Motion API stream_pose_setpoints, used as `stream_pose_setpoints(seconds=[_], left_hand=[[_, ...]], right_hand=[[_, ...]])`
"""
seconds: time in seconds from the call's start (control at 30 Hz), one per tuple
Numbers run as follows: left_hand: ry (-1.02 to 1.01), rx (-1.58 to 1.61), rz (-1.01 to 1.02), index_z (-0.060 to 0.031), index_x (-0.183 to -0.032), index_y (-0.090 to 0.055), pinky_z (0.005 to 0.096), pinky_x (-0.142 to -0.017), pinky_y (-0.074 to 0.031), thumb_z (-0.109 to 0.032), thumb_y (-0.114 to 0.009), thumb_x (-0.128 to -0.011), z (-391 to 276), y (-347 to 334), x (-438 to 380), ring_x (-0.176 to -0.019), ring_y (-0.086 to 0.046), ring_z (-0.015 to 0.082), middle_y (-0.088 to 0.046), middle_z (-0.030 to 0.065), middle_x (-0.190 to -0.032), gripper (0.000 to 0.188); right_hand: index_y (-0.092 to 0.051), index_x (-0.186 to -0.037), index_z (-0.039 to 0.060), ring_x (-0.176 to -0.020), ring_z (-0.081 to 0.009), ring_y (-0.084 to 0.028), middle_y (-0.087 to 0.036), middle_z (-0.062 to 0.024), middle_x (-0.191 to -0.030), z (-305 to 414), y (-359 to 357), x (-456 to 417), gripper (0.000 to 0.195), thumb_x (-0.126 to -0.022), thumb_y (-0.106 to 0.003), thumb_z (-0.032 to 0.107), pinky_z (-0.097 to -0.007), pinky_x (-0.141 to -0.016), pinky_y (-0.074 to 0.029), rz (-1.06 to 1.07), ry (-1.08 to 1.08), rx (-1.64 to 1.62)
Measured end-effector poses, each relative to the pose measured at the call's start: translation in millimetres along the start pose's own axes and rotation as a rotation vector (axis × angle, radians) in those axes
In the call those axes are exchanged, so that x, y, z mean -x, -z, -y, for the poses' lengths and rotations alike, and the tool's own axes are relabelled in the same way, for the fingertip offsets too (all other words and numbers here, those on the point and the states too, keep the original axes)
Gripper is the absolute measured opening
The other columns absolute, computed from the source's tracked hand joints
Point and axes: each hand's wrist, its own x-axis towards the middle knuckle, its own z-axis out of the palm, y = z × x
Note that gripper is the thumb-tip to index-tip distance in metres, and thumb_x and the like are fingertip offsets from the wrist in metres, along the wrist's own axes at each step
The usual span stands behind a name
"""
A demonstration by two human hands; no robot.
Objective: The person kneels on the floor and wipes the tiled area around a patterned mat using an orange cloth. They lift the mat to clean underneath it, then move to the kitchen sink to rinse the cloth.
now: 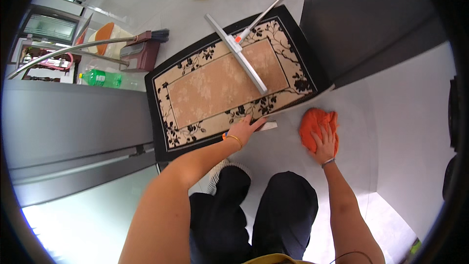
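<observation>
My right hand (324, 145) presses a bunched orange cloth (311, 121) against the grey floor, its fingers spread over the fabric. At the near edge of a patterned floor mat (220, 84) is my left hand (246, 128), fingers pointing onto the mat. Beneath that hand lies a flat tool, probably a scraper (270, 126); its pale end sticks out past my thumb and an orange and blue end shows by my wrist. The palm hides its middle, so my grip on it is unclear. The mat's near right edge is lifted off the floor.
A floor squeegee (243, 62) lies across the mat, its pole reaching the dark panel (366, 18) at the right. Farther left are a broom (150, 36), a dustpan (139, 57) and a green bottle (104, 78). A grey cabinet (73, 121) borders the left side.
</observation>
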Motion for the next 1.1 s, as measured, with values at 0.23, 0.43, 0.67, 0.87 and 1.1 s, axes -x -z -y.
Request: stream_pose_setpoints(seconds=[0.23, 0.43, 0.67, 0.87, 1.1], left_hand=[[-0.042, -0.018, -0.531, -0.0379, -0.125, -0.043, 0.0339, -0.053, -0.051, -0.005, -0.048, -0.08, 65, 16, -31, -0.072, -0.059, 0.0231, -0.046, 0.0078, -0.086, 0.056], [-0.168, 0.076, -0.575, -0.036, -0.127, -0.043, 0.0334, -0.052, -0.052, -0.008, -0.049, -0.08, 69, 9, -18, -0.071, -0.058, 0.0226, -0.046, 0.0077, -0.085, 0.055], [0.074, 0.269, -0.944, -0.0081, -0.098, -0.063, 0.038, -0.087, -0.045, 0.003, -0.058, -0.068, 194, 14, -3, -0.101, -0.053, 0.0306, -0.059, 0.0113, -0.1, 0.032], [0.299, 0.025, -0.639, -0.0083, -0.127, -0.043, 0.0365, -0.103, -0.033, -0.02, -0.067, -0.073, 369, 59, -93, -0.132, -0.026, 0.0265, -0.035, 0.0085, -0.138, 0.06], [0.383, 0.176, -0.303, -0.0074, -0.106, -0.055, 0.039, -0.085, -0.045, -0.027, -0.077, -0.065, 385, 122, -145, -0.104, -0.052, 0.0306, -0.055, 0.0122, -0.109, 0.05]], right_hand=[[-0.056, -0.114, 0.0155, -0.131, -0.0377, -0.02, -0.034, -0.0166, -0.135, 75, 61, -48, 0.061, -0.059, -0.074, 0.035, -0.0615, -0.103, -0.014, 0.342, -0.145, 0.314], [-0.013, -0.139, 0.0056, -0.124, -0.037, -0.032, -0.031, -0.0239, -0.135, 125, -15, -159, 0.094, -0.071, -0.071, 0.033, -0.045, -0.102, -0.028, -0.078, -0.675, -0.666], [-0.004, -0.14, 0.0074, -0.102, -0.0272, -0.052, -0.04, -0.0168, -0.127, 129, -77, -186, 0.1, -0.067, -0.072, 0.005, -0.0399, -0.082, -0.047, -0.508, -0.859, -1.074], [-0.024, -0.132, 0.0115, -0.092, -0.023, -0.056, -0.05, -0.0096, -0.111, 181, -62, -180, 0.07, -0.077, -0.066, 0.014, -0.0391, -0.071, -0.051, -0.433, -1.136, -1.377], [-0.041, -0.122, 0.0034, -0.094, -0.0213, -0.056, -0.055, -0.0074, -0.109, 205, -95, -139, 0.043, -0.083, -0.057, 0.009, -0.0355, -0.079, -0.048, -0.477, -1.046, -1.462]])
